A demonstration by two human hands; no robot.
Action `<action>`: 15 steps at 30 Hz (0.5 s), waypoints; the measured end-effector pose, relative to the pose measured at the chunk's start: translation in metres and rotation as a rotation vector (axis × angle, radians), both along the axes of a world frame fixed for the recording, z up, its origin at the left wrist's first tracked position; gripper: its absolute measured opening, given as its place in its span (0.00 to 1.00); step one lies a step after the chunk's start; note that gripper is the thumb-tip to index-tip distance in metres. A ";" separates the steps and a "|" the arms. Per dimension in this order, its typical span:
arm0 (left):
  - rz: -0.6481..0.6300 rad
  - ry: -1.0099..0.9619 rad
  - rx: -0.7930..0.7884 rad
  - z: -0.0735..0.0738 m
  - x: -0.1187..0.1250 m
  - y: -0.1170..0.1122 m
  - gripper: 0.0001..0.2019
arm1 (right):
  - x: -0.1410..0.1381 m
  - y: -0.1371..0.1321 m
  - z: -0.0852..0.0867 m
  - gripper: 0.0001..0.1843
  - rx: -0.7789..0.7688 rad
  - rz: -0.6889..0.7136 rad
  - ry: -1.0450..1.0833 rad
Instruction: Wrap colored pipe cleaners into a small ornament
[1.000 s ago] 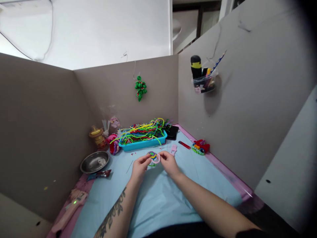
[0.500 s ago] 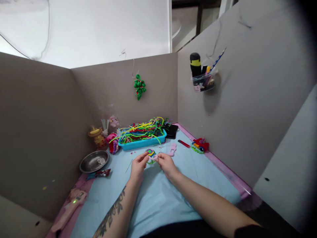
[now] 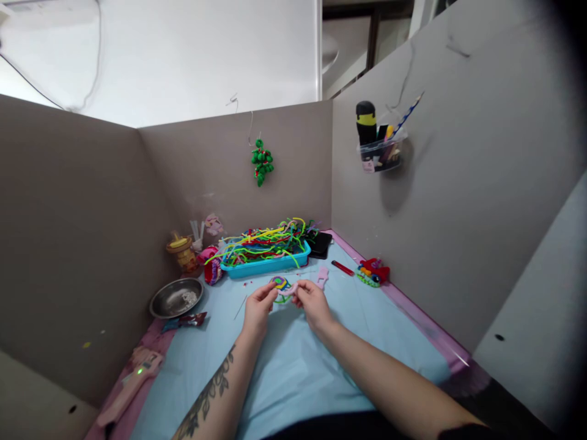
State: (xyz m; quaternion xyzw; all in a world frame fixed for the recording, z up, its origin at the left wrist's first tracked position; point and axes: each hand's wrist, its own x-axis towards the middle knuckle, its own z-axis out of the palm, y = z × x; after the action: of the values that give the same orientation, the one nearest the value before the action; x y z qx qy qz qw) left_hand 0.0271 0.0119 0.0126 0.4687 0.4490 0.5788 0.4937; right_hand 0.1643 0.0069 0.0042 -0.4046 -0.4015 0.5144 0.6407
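Between my hands runs a short pale pink fuzzy strip (image 3: 288,291), which looks like a twisted pipe cleaner and is slightly bowed. My left hand (image 3: 259,307) pinches its left end between thumb and fingers. The other end is in the closed fingers of my right hand (image 3: 313,303). Just behind the strip lies a small multicoloured coiled piece (image 3: 279,282) with a purple, yellow and blue pattern. A bit of green (image 3: 283,299) shows below the strip; whether it joins the coiled piece I cannot tell. A flat pink piece with a cut-out (image 3: 323,277) rests beyond my right hand.
A blue tray (image 3: 257,269) heaped with pipe cleaners (image 3: 270,243) stands at the back. Left are a metal bowl (image 3: 160,302), a wrapper (image 3: 190,320) and a pink device (image 3: 137,379). Right are a red cutter-like tool (image 3: 342,267) and colourful fuzzy pieces (image 3: 372,272). Grey panels enclose the table.
My hands have drawn slightly apart, and more of the pink strip shows between them. The whole view has shifted a little.
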 end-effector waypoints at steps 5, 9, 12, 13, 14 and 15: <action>-0.023 -0.017 0.007 -0.001 0.000 0.000 0.24 | 0.001 -0.002 0.003 0.12 -0.127 0.148 0.130; -0.070 -0.043 0.002 -0.003 0.000 0.000 0.22 | 0.001 -0.005 0.002 0.11 -0.135 0.200 -0.045; -0.073 -0.049 -0.006 -0.003 0.000 0.000 0.21 | 0.000 -0.005 -0.001 0.13 -0.022 0.217 -0.166; -0.069 -0.045 -0.006 -0.002 -0.001 0.000 0.21 | 0.001 -0.006 -0.001 0.13 0.021 0.228 -0.197; -0.063 -0.040 -0.006 -0.001 -0.001 0.000 0.21 | 0.001 -0.006 0.000 0.13 0.053 0.241 -0.225; -0.057 -0.034 -0.007 0.000 -0.001 -0.001 0.21 | 0.001 -0.007 0.001 0.13 0.075 0.254 -0.254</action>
State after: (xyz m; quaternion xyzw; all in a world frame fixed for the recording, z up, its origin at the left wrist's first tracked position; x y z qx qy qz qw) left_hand 0.0266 0.0110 0.0127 0.4697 0.4290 0.5709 0.5190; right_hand 0.1653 -0.0003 0.0049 -0.3882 -0.5459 0.5208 0.5293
